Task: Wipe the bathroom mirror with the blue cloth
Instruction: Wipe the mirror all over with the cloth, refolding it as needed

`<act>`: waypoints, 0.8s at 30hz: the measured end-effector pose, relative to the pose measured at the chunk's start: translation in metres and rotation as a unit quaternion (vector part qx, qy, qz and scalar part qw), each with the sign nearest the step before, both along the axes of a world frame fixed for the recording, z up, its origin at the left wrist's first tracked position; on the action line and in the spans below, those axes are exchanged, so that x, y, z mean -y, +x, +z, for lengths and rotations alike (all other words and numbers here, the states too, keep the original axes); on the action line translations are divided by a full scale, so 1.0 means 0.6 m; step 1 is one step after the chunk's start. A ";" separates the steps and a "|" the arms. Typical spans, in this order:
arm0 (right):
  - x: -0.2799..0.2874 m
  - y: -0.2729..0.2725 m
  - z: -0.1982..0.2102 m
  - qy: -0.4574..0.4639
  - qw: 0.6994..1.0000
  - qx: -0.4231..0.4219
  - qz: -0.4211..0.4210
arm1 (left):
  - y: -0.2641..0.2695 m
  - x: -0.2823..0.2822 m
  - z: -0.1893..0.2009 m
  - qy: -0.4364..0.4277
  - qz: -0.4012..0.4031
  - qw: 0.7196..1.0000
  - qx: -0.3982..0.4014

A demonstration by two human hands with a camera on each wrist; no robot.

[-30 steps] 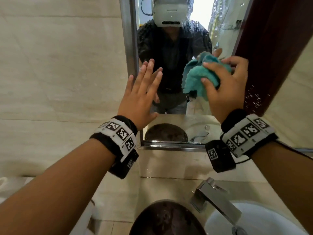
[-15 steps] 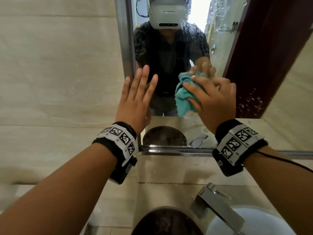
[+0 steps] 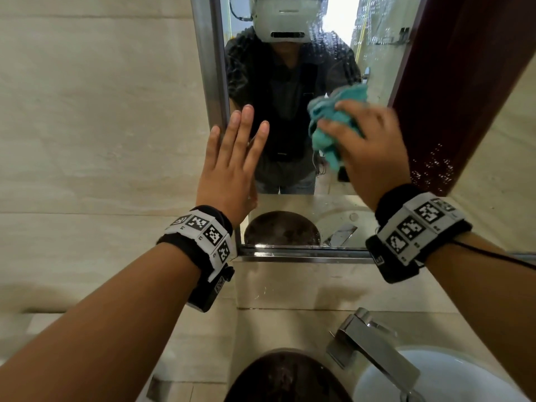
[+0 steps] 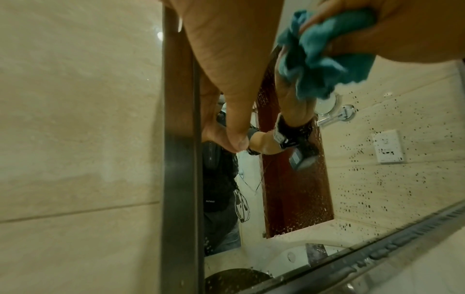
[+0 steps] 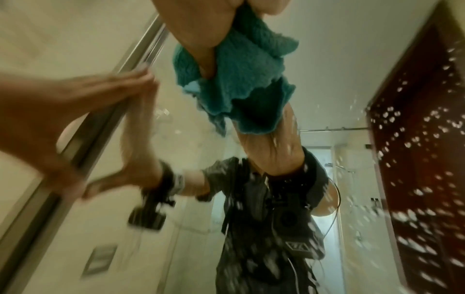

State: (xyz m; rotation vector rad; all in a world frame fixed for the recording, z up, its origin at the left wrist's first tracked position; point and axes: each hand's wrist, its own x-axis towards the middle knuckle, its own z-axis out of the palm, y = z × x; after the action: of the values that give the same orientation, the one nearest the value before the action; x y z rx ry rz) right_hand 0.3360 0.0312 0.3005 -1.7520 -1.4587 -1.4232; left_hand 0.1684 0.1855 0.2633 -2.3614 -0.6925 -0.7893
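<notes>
The mirror (image 3: 374,62) hangs in a metal frame, and its right part is spotted with water drops. My right hand (image 3: 374,146) grips the bunched blue cloth (image 3: 330,132) and presses it on the glass at mid height. My left hand (image 3: 232,163) lies flat on the mirror's left edge, fingers straight and together. In the left wrist view the left hand (image 4: 226,69) touches the glass beside the frame, with the cloth (image 4: 327,55) to its right. The blurred right wrist view shows the cloth (image 5: 241,79) hanging under my fingers (image 5: 201,29), and the left hand (image 5: 62,123) on the frame.
A chrome faucet (image 3: 374,349) and a white basin (image 3: 435,378) sit below the mirror, with a dark round bowl (image 3: 284,378) to their left. Beige tiled wall (image 3: 101,140) fills the left side. The mirror reflects a dark red door (image 3: 464,82).
The right hand swept the cloth down and left across the glass, then back up and to the right. The left hand stayed flat on the mirror.
</notes>
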 end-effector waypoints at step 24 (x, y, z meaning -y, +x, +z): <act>-0.009 0.008 -0.049 -0.115 0.992 0.025 0.054 | 0.003 0.003 -0.001 0.007 0.021 1.000 0.004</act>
State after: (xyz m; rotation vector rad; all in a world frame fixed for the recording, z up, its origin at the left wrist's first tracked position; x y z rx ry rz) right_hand 0.3407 0.0366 0.2711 -1.7507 -1.7777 -1.2934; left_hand 0.1699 0.1834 0.2626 -2.3251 -0.7359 -0.7838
